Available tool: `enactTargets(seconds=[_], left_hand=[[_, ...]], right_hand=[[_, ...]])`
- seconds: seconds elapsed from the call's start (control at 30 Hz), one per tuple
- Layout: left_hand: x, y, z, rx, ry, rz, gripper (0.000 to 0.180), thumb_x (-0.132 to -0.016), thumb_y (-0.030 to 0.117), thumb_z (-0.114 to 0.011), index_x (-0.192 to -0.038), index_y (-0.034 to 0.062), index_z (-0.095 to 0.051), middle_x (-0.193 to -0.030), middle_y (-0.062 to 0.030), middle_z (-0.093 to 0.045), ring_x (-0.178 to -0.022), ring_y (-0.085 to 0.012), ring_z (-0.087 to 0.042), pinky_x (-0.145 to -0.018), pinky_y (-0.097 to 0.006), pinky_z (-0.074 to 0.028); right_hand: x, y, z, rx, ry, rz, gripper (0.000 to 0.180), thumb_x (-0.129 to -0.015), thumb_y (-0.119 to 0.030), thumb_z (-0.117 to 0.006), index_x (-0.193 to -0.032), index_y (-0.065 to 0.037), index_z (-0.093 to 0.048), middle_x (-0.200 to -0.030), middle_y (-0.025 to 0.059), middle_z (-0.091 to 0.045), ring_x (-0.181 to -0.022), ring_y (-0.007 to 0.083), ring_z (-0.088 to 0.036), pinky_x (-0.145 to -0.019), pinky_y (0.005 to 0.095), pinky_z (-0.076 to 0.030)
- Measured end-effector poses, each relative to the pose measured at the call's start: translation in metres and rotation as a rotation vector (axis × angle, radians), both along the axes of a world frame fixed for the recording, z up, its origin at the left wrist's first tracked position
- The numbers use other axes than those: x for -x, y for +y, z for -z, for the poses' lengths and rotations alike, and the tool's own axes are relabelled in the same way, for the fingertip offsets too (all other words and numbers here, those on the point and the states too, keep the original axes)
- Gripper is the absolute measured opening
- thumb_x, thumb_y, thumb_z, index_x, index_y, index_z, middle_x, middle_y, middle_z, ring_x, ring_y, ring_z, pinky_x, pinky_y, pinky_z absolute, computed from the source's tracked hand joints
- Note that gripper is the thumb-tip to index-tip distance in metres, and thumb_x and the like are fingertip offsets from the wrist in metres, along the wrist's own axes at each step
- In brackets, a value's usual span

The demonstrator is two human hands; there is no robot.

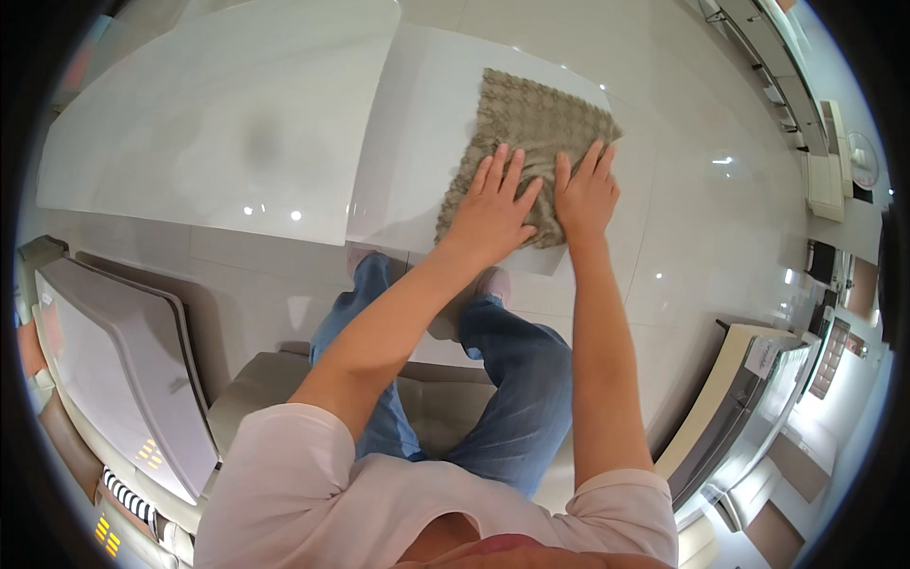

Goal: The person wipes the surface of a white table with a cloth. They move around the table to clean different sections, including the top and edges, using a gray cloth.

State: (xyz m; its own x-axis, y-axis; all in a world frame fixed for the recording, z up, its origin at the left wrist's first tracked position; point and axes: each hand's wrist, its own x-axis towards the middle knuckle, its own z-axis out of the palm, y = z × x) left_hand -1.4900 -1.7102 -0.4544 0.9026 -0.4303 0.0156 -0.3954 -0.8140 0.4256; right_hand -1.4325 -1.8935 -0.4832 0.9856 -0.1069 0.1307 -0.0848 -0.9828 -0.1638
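An olive-brown textured cloth (531, 114), with a bumpy pattern and a ragged edge, lies spread on a low white table (408, 142). My left hand (491, 213) rests on its lower left part, palm down, fingers spread. On the right edge of the cloth lies my right hand (586, 194), its fingers stretched toward the far corner. Between the two hands the cloth is wrinkled. Neither hand grips it; the part under the palms is hidden.
A larger glossy white tabletop (218, 123) adjoins the low table at left. I sit on a grey seat (256, 389). At lower left stands a pale-panelled chair (123, 360). Another piece of cream and dark furniture (725, 417) is at right. Shiny tiles (701, 228) cover the floor.
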Motion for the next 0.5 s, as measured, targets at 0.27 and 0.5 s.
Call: enactTargets(seconds=[0.27,0.5], left_hand=[[0.052,0.069,-0.057,-0.127,0.421,-0.045,0.074,-0.079,0.019,-0.081,-0.14,-0.0008,-0.044,-0.16,-0.0358,-0.016,-0.151,-0.0523,-0.008,-0.123,-0.057,-0.015],[0.013,0.077,-0.007,-0.055,0.032,-0.451,0.076,-0.09,0.014,-0.062,-0.15,-0.0097,-0.021,-0.15,-0.0468,-0.023,-0.144,-0.0622,-0.016,-0.12,-0.065,-0.013]], right_hand=[[0.095,0.106,-0.025,0.105,0.169,-0.005,0.083,-0.098,-0.049,-0.051,-0.148,0.015,-0.034,-0.156,0.0387,-0.027,-0.149,0.0495,-0.02,-0.122,0.0538,-0.016],[-0.008,0.172,0.002,-0.108,-0.13,-0.279,0.081,-0.095,-0.05,-0.052,-0.15,0.008,-0.039,-0.159,0.0337,-0.027,-0.151,0.0455,-0.02,-0.124,0.0513,-0.014]])
